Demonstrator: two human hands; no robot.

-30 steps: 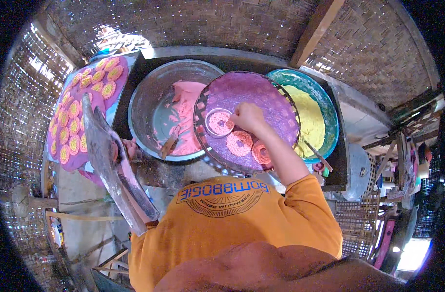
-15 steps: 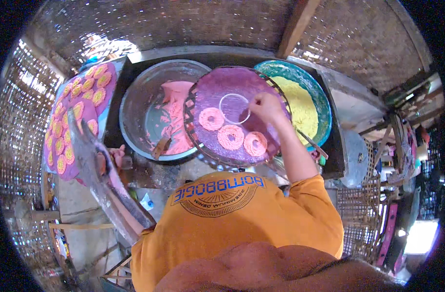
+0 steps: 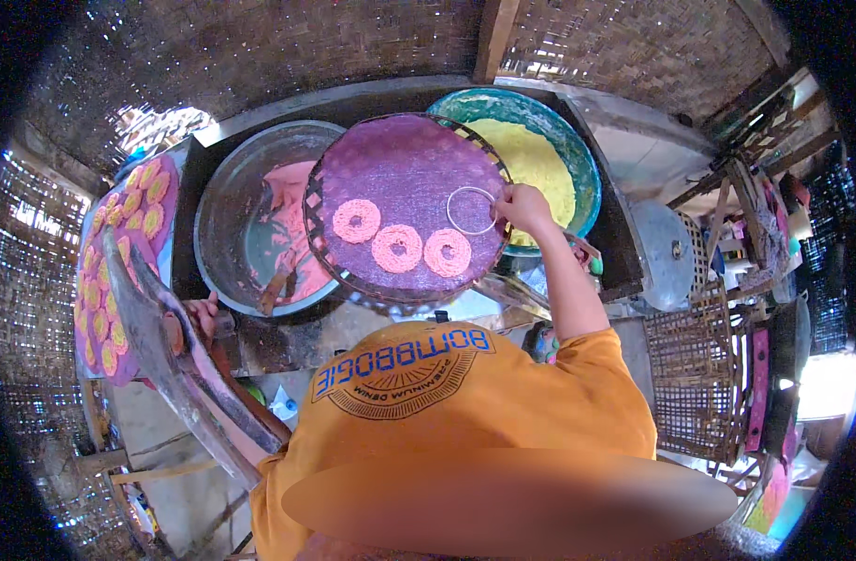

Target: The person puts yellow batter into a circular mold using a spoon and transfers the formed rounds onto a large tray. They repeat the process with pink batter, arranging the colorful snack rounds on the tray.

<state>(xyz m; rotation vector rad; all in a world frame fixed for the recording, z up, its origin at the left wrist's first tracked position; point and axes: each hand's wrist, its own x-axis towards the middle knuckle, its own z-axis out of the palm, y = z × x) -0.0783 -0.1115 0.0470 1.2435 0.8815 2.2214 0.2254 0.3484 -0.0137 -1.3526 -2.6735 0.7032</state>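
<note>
Between thumb and fingers, my right hand pinches the rim of a thin white ring. The ring is over the right part of a round tray covered with purple mesh cloth. Three pink, rope-textured dough rings lie in a row on the cloth, left of and below the white ring. My left hand is beside a long, worn wooden lever, its fingers curled. What it grips is partly hidden by the lever.
Left of the tray is a grey basin with pink dough and a wooden spatula. Yellow dough fills part of a green basin behind right. Several pink-and-yellow rounds lie on purple cloth at far left.
My right hand has carried the white ring rightward across the tray, past the third dough ring. My left hand stays beside the lever. The whole view has shifted slightly.
</note>
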